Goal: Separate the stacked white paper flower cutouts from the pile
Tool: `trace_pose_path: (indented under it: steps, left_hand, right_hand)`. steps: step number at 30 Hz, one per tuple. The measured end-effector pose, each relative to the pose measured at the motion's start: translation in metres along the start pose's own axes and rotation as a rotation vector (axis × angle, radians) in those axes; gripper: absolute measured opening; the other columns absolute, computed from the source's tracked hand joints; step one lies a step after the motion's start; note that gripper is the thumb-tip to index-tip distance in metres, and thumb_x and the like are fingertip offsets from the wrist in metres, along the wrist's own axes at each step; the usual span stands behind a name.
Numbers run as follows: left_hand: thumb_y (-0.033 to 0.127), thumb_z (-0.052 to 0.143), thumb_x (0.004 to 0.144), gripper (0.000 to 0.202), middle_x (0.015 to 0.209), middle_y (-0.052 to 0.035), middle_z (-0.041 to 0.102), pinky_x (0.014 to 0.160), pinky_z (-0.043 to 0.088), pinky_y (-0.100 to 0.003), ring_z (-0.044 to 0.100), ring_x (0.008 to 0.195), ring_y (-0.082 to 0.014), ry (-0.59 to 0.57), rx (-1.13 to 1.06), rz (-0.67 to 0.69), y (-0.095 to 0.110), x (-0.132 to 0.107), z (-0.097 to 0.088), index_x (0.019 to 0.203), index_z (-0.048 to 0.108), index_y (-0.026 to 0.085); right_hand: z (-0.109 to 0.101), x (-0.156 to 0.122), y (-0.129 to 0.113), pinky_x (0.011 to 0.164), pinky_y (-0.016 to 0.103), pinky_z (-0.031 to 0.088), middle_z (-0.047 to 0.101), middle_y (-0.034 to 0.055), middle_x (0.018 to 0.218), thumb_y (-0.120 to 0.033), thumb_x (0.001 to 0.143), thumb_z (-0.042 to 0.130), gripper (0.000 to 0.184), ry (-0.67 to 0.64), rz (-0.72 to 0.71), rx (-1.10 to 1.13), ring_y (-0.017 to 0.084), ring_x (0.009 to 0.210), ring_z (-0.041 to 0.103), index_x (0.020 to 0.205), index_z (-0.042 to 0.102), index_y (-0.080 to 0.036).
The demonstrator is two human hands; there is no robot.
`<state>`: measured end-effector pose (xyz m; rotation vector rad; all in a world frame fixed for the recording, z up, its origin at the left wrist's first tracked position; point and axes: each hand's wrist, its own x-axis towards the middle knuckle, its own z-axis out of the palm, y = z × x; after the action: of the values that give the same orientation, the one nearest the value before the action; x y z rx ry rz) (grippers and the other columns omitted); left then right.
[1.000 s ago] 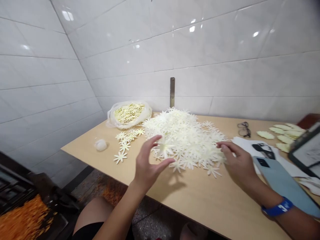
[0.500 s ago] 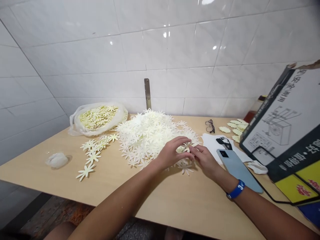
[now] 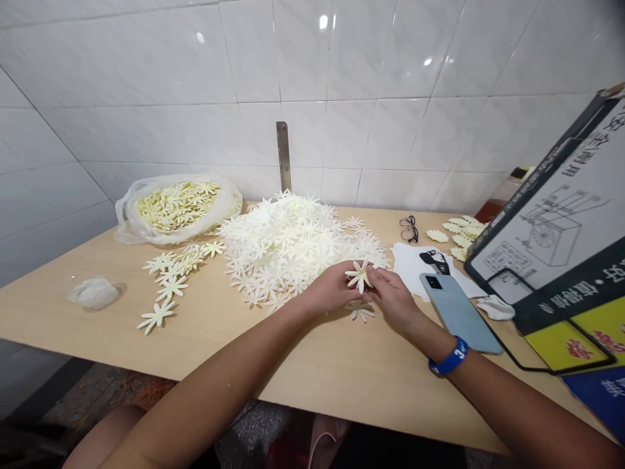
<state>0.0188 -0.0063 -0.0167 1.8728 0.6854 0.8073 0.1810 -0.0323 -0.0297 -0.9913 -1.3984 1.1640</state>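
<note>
Two hands closed together: we see the left hand (image 3: 332,290) and right hand (image 3: 393,301) pinching one cream flower cutout (image 3: 359,275) just off the near edge of the cutout heap (image 3: 288,244). Bare tabletop (image 3: 317,365) runs from the heap to the front edge; a smartphone (image 3: 459,312) lies right of the heap.
</note>
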Motion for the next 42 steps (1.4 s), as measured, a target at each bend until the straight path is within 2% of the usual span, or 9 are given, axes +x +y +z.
trace_pose_path:
  steps: [5,10,15,19,22,26,32,36,42]
  left_hand:
    - [0.033,0.080,0.068,0.068,0.115,-0.0087,0.065,0.094,0.045,-0.037,0.059,0.109,-0.0248,0.126,0.179,0.036,0.000,-0.001,-0.006,0.131,0.054,0.022]
    - [0.037,0.077,0.072,0.055,0.114,-0.0096,0.066,0.085,0.048,-0.033,0.061,0.101,-0.0224,0.179,0.215,0.067,0.001,0.000,-0.008,0.121,0.060,0.019]
    - [0.036,0.078,0.069,0.047,0.115,-0.0077,0.066,0.081,0.049,-0.028,0.062,0.100,-0.0206,0.225,0.104,0.044,0.004,-0.001,-0.005,0.111,0.065,0.019]
    - [0.038,0.068,0.079,0.028,0.084,-0.0048,0.068,0.074,0.049,-0.027,0.063,0.080,-0.0168,0.120,-0.088,-0.010,0.007,-0.003,-0.001,0.093,0.068,0.014]
    - [0.043,0.060,0.086,0.031,0.072,-0.0023,0.062,0.070,0.047,-0.026,0.058,0.070,-0.0136,0.071,-0.190,0.036,0.007,-0.003,0.000,0.084,0.067,0.012]
    - [0.045,0.062,0.084,0.033,0.084,-0.0050,0.065,0.073,0.048,-0.027,0.059,0.077,-0.0150,0.102,-0.269,0.054,0.002,-0.001,0.000,0.086,0.068,0.012]
    - [0.049,0.061,0.084,0.039,0.083,-0.0058,0.064,0.076,0.052,-0.031,0.062,0.077,-0.0164,-0.027,-0.360,0.003,0.006,-0.001,-0.007,0.097,0.066,0.013]
    - [0.044,0.074,0.075,0.042,0.078,-0.0024,0.062,0.077,0.051,-0.030,0.061,0.075,-0.0150,-0.068,-0.443,-0.021,0.009,-0.001,-0.012,0.102,0.062,0.014]
    - [0.047,0.073,0.074,0.037,0.071,-0.0011,0.061,0.065,0.046,-0.025,0.058,0.068,-0.0128,0.086,-0.274,-0.053,0.000,0.000,-0.007,0.082,0.066,0.012]
  right_hand:
    - [-0.004,0.005,-0.002,0.059,0.030,0.044,0.061,0.0035,0.066,-0.059,0.086,0.058,0.043,0.088,0.068,0.120,0.016,0.058,0.053,0.073,0.062,-0.018]
    - [-0.002,0.003,-0.006,0.060,0.028,0.044,0.061,0.0021,0.067,-0.052,0.085,0.064,0.036,0.047,0.121,0.185,0.015,0.060,0.053,0.071,0.062,-0.019]
    - [-0.001,0.001,-0.007,0.060,0.028,0.043,0.058,0.0017,0.062,-0.050,0.082,0.067,0.039,-0.066,0.087,0.061,0.014,0.061,0.053,0.063,0.062,-0.017]
    - [-0.002,0.001,-0.006,0.058,0.028,0.042,0.058,0.0025,0.059,-0.051,0.083,0.065,0.043,-0.082,0.034,-0.008,0.014,0.059,0.053,0.060,0.063,-0.015]
    - [-0.001,0.000,-0.007,0.062,0.028,0.045,0.062,0.0037,0.068,-0.045,0.082,0.068,0.033,-0.095,0.023,0.071,0.014,0.063,0.055,0.067,0.068,-0.016]
    - [-0.001,-0.001,-0.006,0.068,0.030,0.051,0.068,0.0062,0.089,-0.037,0.079,0.073,0.019,-0.084,0.080,0.263,0.017,0.076,0.061,0.081,0.074,-0.019]
    - [-0.006,0.002,0.000,0.060,0.030,0.050,0.070,0.0080,0.082,-0.034,0.076,0.075,0.019,-0.087,0.197,0.366,0.020,0.075,0.063,0.082,0.074,-0.016]
    - [-0.007,0.004,-0.001,0.065,0.030,0.051,0.069,0.0066,0.079,-0.038,0.078,0.074,0.021,-0.063,0.223,0.386,0.018,0.072,0.062,0.080,0.073,-0.017]
    - [0.003,-0.001,-0.006,0.069,0.030,0.052,0.066,0.0051,0.079,-0.043,0.075,0.077,0.027,-0.116,0.170,0.284,0.016,0.074,0.059,0.078,0.074,-0.017]
